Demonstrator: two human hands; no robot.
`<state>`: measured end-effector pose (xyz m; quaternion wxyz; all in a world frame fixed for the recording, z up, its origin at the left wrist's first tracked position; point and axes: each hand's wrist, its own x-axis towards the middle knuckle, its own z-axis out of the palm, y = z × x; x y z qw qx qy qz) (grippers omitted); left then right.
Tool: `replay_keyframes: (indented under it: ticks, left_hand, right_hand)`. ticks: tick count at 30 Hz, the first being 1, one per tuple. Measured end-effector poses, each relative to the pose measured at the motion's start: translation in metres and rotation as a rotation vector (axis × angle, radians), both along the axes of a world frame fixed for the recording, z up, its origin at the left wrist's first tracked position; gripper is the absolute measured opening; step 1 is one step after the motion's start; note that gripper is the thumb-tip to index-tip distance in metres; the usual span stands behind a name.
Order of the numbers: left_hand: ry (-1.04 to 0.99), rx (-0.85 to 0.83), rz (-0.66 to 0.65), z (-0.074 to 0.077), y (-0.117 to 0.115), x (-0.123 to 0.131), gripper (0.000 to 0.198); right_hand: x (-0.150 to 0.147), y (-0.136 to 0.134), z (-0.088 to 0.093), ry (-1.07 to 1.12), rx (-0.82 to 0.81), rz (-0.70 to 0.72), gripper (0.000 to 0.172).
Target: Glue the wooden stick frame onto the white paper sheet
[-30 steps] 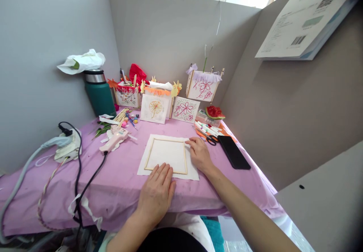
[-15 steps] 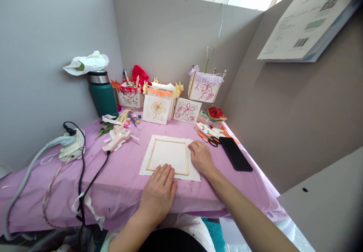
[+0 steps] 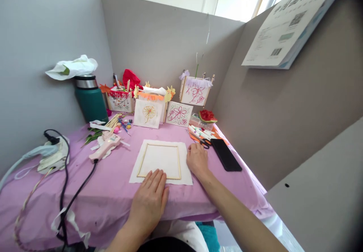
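Note:
On a white cloth-like sheet lies a square frame of thin pale sticks. My left hand rests flat, fingers stretched out, with its fingertips over the frame's near stick. Just beside the sheet's right edge is my right hand, its fingers loosely curled down on the tablecloth with nothing seen in them. The undersides of those fingers are hidden. Scissors lie just beyond the right hand, and a black phone is to its right.
A pink glue gun with a black cord lies left, near a power strip. Behind are a green bottle, sticks, panels with flower drawings, decorated boxes and markers. Grey partitions enclose the purple-covered table.
My right hand has drawn slightly right, off the sheet's edge, and its fingers are more curled. My left hand stays on the frame's near side. The whole view has shifted a little.

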<state>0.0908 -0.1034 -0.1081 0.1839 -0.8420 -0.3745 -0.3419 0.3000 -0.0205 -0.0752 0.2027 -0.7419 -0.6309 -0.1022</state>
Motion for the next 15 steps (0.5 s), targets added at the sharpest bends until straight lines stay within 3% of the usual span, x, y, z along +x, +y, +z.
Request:
replay_keyframes:
  ticks: [15]
  left_hand:
    - [0.053,0.042,0.005,-0.0052,0.0044,-0.0022,0.036]
  right_hand:
    - [0.0031,0.0002,-0.0013,0.004,-0.006,0.087,0.019]
